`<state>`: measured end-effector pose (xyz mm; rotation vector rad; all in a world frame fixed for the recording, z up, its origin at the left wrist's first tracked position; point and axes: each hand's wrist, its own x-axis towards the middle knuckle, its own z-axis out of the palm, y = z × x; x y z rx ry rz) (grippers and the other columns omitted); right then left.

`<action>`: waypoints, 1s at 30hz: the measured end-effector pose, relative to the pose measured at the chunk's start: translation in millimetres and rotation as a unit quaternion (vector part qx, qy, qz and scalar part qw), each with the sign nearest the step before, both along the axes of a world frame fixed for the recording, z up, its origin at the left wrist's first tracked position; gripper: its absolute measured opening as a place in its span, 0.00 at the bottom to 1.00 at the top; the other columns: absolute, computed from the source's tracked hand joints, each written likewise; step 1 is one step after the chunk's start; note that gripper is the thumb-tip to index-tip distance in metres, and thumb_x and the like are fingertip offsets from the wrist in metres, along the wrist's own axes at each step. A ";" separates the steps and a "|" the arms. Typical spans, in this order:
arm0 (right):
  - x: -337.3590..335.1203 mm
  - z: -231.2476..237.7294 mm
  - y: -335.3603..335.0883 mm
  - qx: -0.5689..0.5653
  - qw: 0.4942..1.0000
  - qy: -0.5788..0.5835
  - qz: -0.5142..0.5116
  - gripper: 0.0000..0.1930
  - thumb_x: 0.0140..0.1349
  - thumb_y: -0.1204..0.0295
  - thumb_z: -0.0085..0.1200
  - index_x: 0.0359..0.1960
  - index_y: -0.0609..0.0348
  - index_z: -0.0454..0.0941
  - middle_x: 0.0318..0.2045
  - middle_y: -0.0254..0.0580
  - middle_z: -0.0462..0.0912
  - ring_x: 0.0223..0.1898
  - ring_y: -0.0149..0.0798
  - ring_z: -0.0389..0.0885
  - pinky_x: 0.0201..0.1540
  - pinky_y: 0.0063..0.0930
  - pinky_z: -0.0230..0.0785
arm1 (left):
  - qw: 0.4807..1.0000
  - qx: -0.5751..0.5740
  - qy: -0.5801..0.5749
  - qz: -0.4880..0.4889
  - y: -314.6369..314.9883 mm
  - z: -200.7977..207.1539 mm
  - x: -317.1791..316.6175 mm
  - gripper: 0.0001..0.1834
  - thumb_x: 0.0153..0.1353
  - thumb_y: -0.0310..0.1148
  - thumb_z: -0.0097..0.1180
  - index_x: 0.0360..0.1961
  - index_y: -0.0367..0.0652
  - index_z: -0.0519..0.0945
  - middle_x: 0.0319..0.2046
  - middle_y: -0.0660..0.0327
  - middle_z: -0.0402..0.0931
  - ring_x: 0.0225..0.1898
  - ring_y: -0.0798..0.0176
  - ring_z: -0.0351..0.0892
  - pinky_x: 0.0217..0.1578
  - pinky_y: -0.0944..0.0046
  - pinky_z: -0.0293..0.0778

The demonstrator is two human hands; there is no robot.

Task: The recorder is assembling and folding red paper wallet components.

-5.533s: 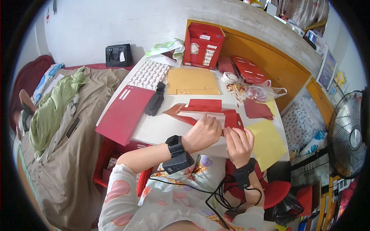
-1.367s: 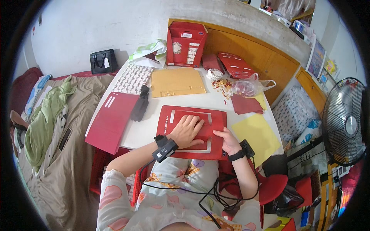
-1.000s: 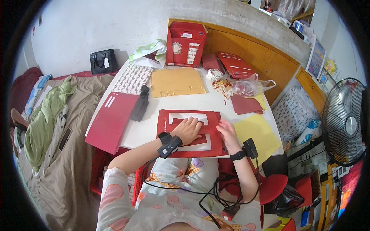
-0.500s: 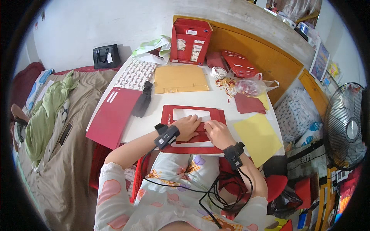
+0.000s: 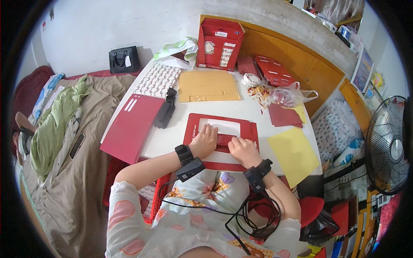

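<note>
White worktop [image 5: 151, 145] and bed [image 5: 97, 112] stand side by side in a small room, the worktop's near edge just beyond the person's patterned lap. Looped black cable [image 5: 264, 223] hangs over that lap, running up toward black wrist modules on both forearms. Flat on the worktop, at its near edge, lies a red card package [image 5: 248, 128] with pale window areas and a dark red strip across its middle. Left hand [image 5: 204, 141] rests palm down on the package's left part, unclenched, with fingers pointing away from the body. Right hand [image 5: 244, 151] has its fingers curled at the strip's right end; whether they pinch it I cannot tell. To the right of the package is a yellow sheet [image 5: 296, 152]; to the left, a dark red folder [image 5: 132, 124], with a crumpled black cloth item [image 5: 165, 112] beside it. Farther back come dark red sheets [image 5: 284, 116], a tan cardboard sheet [image 5: 208, 87], a white patterned sheet [image 5: 159, 79], small coloured scraps [image 5: 259, 94] and a clear plastic bag [image 5: 286, 98]. At the far end, a tall red display box [image 5: 220, 45] stands against a wooden headboard [image 5: 301, 60], near stacked red packages [image 5: 275, 69].
</note>
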<state>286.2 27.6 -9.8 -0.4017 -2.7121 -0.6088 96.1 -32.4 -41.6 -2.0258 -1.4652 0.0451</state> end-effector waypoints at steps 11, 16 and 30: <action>4.0 -5.5 10.2 -0.297 0.944 0.145 0.010 0.10 0.55 0.73 0.55 0.37 0.65 0.73 0.40 0.52 0.78 0.40 0.50 0.78 0.42 0.36 0.73 | 0.954 -0.148 -0.249 -0.077 -1.0 0.5 -11.2 0.33 0.63 0.46 0.39 0.64 0.34 0.53 0.63 0.41 0.52 0.65 0.41 0.50 0.63 0.44 0.46; 5.1 -16.1 11.2 -0.260 0.954 0.150 0.024 0.12 0.56 0.71 0.54 0.42 0.57 0.75 0.44 0.45 0.77 0.43 0.47 0.77 0.44 0.36 0.72 | 0.960 -0.124 -0.241 -0.068 -5.8 4.5 -3.5 0.33 0.62 0.43 0.43 0.64 0.36 0.55 0.63 0.41 0.52 0.65 0.41 0.50 0.62 0.44 0.48; -14.5 -16.0 11.2 -0.375 0.908 0.173 0.070 0.14 0.51 0.81 0.54 0.41 0.63 0.74 0.45 0.49 0.75 0.49 0.50 0.72 0.53 0.37 0.66 | 0.889 -0.160 -0.418 -0.098 -10.3 13.1 -19.1 0.24 0.57 0.37 0.54 0.55 0.43 0.72 0.58 0.48 0.64 0.63 0.45 0.56 0.62 0.44 0.49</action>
